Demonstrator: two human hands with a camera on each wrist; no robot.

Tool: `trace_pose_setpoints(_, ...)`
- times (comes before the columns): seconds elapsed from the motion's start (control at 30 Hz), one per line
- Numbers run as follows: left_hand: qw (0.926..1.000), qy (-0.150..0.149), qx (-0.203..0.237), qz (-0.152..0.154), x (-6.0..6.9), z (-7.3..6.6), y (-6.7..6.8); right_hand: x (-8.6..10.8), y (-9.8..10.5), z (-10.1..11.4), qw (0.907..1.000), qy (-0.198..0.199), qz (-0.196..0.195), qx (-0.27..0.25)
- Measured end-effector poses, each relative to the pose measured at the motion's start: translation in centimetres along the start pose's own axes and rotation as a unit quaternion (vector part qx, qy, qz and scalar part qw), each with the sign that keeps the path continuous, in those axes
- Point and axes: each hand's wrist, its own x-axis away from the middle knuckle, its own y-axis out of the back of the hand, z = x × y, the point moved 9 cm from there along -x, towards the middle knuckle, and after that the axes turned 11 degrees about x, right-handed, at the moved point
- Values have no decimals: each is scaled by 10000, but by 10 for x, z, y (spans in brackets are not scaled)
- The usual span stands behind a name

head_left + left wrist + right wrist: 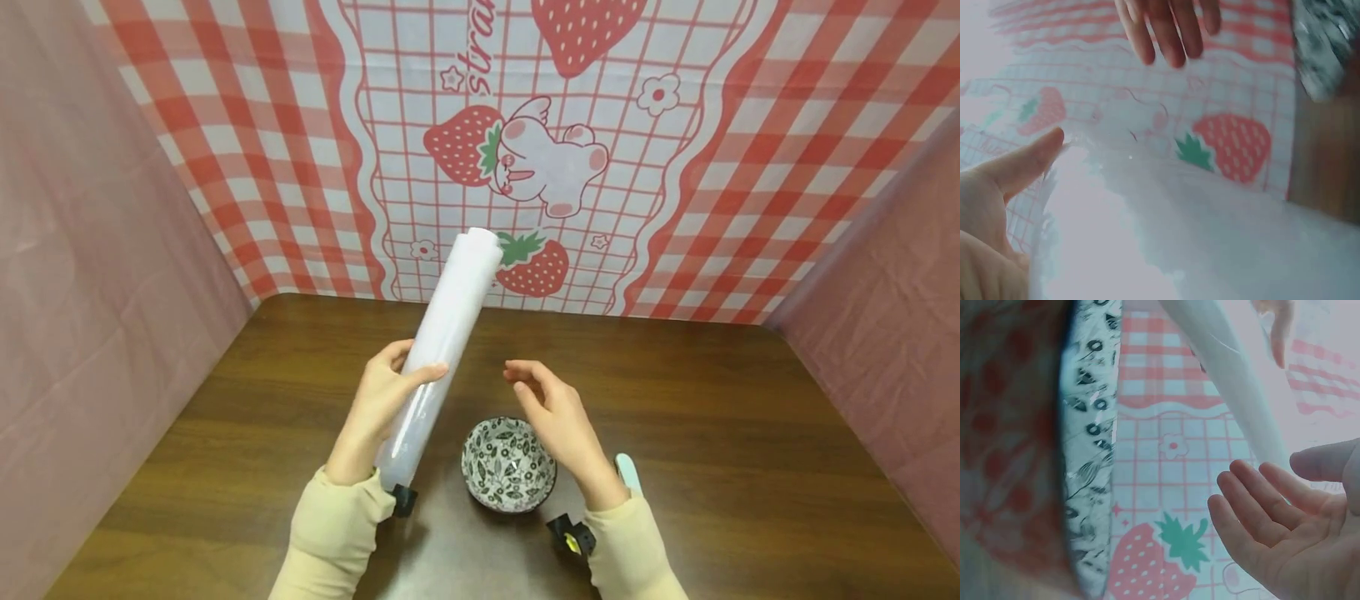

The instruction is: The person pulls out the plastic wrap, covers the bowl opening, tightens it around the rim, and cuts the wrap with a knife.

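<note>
My left hand (382, 396) grips a long roll of whitish plastic film (442, 342), its thumb across the front and its fingers behind. The roll is held tilted, its upper end leaning away to the right and its lower end near the left wrist. In the left wrist view the glossy film (1210, 244) fills the lower part. My right hand (555, 408) holds nothing; its fingers are loosely bent, apart from the roll. Just below it stands a bowl (506, 467) with a dark leaf and flower pattern. The right wrist view shows the right palm (1291, 531) and relaxed fingers.
A pale mint-coloured object (627, 473) lies beside the right wrist, partly hidden by the forearm. The brown wooden table (712, 400) ends at a strawberry-print checked cloth (525, 150) at the back. Pink cloths (105, 250) hang on both sides.
</note>
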Motion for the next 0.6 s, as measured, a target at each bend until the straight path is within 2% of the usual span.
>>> trace_pose_setpoints(0.1, 9976, 55, 653, 216, 2, -2, -9, 1, 0, 5, 9994, -2, -17, -350)
trace_pose_setpoints(0.33, 9925, -269, 1127, 392, 13, -11, -27, 4, -3, 22, 9963, 119, -128, -841)
trace_pose_setpoints(0.5, 9824, -471, 1647, 749, 20, -19, -41, 4, -11, 25, 9939, 7, 67, -1099)
trace_pose_setpoints(0.6, 9773, -559, 1830, 915, 24, -25, -45, 5, -13, 27, 9921, -4, 186, -1239)
